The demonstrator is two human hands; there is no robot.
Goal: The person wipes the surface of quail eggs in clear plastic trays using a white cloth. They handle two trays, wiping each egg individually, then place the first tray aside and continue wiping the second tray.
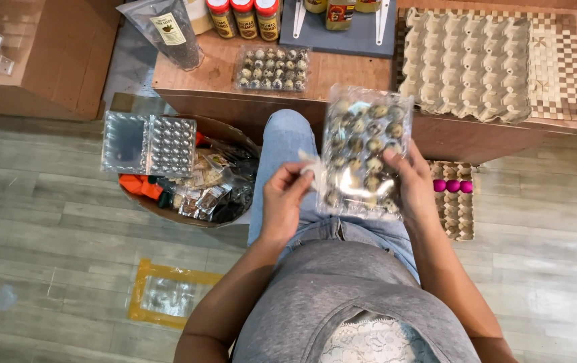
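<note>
My right hand point(411, 181) grips a clear plastic pack of speckled quail eggs point(362, 151), held tilted above my lap. My left hand point(285, 198) pinches a small whitish scrap point(310, 168) against the pack's left edge. A second, closed pack of quail eggs point(272, 69) lies on the wooden table point(342, 74) ahead of me. An empty clear egg pack point(147, 143) lies open on top of a cardboard box at my left.
A large grey pulp egg tray point(466, 60) rests on a woven mat at the table's right. Spice jars point(244, 17) and a seed bag point(164, 30) stand at the back. A box of packets point(198, 191) sits left; a floor tray holds pink eggs point(453, 186).
</note>
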